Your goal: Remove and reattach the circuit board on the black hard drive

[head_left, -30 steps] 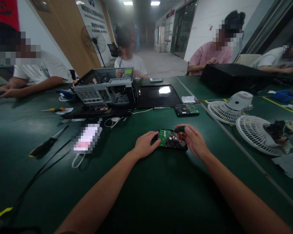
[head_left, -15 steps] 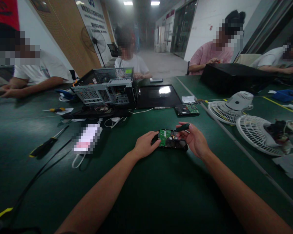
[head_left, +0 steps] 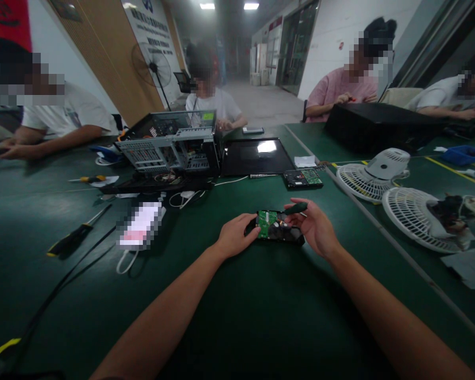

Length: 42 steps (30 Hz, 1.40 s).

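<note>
A black hard drive with a green circuit board lies on the dark green table in front of me. My left hand grips its left end, thumb on the near edge. My right hand holds a dark-handled screwdriver between thumb and fingers over the drive's right part. The screwdriver's tip is too small to make out against the board. Farther back, a second hard drive rests near a white paper.
An open computer case stands at the back left beside a black panel. At left lie a phone and a screwdriver. White fan parts sit at right. Several people sit around the table.
My right hand and the screwdriver handle have shifted very slightly over the drive. My left hand and the drive stay in place.
</note>
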{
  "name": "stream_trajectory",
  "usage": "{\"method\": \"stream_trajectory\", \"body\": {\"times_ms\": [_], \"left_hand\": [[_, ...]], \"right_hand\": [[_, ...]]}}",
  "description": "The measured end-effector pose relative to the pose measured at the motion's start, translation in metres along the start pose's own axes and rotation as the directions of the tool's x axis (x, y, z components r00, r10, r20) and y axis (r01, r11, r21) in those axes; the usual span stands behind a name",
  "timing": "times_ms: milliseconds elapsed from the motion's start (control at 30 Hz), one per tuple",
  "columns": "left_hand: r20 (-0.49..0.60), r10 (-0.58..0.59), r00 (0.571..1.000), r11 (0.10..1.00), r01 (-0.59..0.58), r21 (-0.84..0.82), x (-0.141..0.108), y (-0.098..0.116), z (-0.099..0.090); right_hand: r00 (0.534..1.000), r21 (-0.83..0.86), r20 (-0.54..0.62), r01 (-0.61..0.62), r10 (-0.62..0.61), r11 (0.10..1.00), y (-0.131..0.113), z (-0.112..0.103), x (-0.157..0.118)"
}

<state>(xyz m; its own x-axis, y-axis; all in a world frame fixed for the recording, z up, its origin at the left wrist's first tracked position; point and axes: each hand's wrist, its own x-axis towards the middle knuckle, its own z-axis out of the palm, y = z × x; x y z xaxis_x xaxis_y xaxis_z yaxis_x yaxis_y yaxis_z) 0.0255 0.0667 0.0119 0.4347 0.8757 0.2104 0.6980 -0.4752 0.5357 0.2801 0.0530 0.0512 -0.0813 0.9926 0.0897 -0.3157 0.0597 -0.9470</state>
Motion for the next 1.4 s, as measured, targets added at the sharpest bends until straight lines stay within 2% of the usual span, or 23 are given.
{"method": "stream_trajectory", "body": {"times_ms": [333,667,867,1067,1233,1400], "left_hand": [[-0.018,0.005,1.000,1.000,-0.005,0.002,0.0007,-0.0033,0.0043],[-0.006,-0.001,1.000,1.000,0.001,0.000,0.0003,-0.0013,0.0021],[-0.009,-0.007,1.000,1.000,0.007,-0.002,0.0006,-0.0013,0.0024],[-0.006,0.006,1.000,1.000,-0.006,-0.006,0.0007,-0.0024,0.0025],[-0.014,0.007,1.000,1.000,-0.007,-0.002,0.0008,-0.0040,0.0034],[-0.018,0.002,1.000,1.000,-0.002,-0.009,0.0003,-0.0043,0.0034]], "right_hand": [[0.999,-0.120,0.040,0.005,0.000,0.993,-0.0012,-0.0019,-0.0020],[1.000,0.025,0.019,-0.015,0.015,1.000,-0.0018,-0.0010,-0.0008],[0.999,-0.033,0.042,0.002,0.000,0.999,-0.0009,-0.0013,-0.0007],[1.000,-0.026,0.005,0.008,-0.007,1.000,0.0008,-0.0024,-0.0002],[1.000,-0.077,0.018,0.003,-0.001,0.997,-0.0009,-0.0012,-0.0022],[0.999,-0.036,0.042,0.013,-0.012,0.999,-0.0007,0.0001,-0.0027]]}}
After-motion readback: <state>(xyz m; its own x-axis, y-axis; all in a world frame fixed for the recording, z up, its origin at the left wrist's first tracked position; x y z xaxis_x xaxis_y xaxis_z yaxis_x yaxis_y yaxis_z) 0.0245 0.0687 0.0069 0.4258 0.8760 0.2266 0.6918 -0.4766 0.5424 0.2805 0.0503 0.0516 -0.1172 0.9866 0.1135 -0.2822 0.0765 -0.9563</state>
